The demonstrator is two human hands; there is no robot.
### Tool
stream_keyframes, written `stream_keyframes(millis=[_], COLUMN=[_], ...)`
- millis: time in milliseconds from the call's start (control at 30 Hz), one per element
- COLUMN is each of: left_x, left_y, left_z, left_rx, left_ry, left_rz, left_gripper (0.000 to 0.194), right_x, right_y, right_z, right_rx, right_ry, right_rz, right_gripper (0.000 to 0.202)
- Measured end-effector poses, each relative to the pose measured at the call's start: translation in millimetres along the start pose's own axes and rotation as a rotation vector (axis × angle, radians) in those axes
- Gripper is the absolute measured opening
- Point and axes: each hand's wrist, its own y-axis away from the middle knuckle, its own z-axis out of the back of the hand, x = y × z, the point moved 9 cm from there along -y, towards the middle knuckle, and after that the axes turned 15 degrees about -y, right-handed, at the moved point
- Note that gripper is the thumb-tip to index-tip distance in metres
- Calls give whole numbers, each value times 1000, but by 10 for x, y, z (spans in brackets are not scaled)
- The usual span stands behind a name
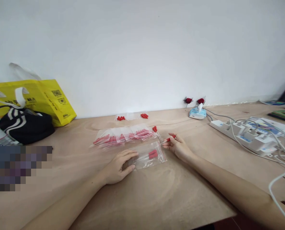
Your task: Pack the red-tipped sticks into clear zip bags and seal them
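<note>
A clear zip bag [143, 163] lies flat on the table with its red-lined mouth toward the right. Inside it are red-ended thin rods [153, 154]. My left hand [119, 167] grips the bag's closed left end between thumb and fingers. At the mouth, my right hand [179, 147] pinches a red-ended thin rod [168, 140], its pale stem pointing at the bag. Just beyond lie a couple of loose red-ended rods [155, 129]. Whether they are droppers or small tools is too small to tell. Behind the bag, several filled zip bags [123, 135] overlap in a row.
Farther back lie more bags with red pieces [144, 116]. A tissue pack [197, 113] and two dark red flowers [188, 101] are by the wall. To the right stands a white power strip [245, 135] with tangled cables [280, 175]. A yellow bag [58, 102] and a black pouch [27, 126] sit left.
</note>
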Motion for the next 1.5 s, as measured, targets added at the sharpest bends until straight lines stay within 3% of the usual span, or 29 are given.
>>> stream_keyframes(millis=[100,367,600,867,933,1000,1067,1167,1333,1500], left_x=[28,49,37,14,4,2,7,20,19,23], left_y=[9,16,11,2,3,1,-4,-8,6,16], left_z=[-4,-28,-22,-2,-6,-13,-23,-35,-28,-38], left_rx=[2,0,8,1,-1,-3,-1,4,10,30], left_ry=[-5,-22,-16,-2,8,20,28,35,48,36], left_rz=[24,21,23,15,-3,-13,-17,-14,-9,7], left_gripper=[43,46,45,43,41,39,37,35,35,35], right_x=[-88,-227,-326,-411,-363,-193,35,195,99,-51], right_y=[70,198,119,109,62,-66,-240,-548,-962,-1137], right_z=[-145,-353,-317,-302,-255,-155,-67,29,38,-84], right_rx=[115,343,334,319,271,148,23,-85,-179,-183], right_ry=[-22,297,470,491,530,627,722,772,877,934], right_rz=[-73,-160,-193,-222,-211,-110,35,99,14,-120], right_gripper=[22,40,26,21,17,13,10,7,22,25])
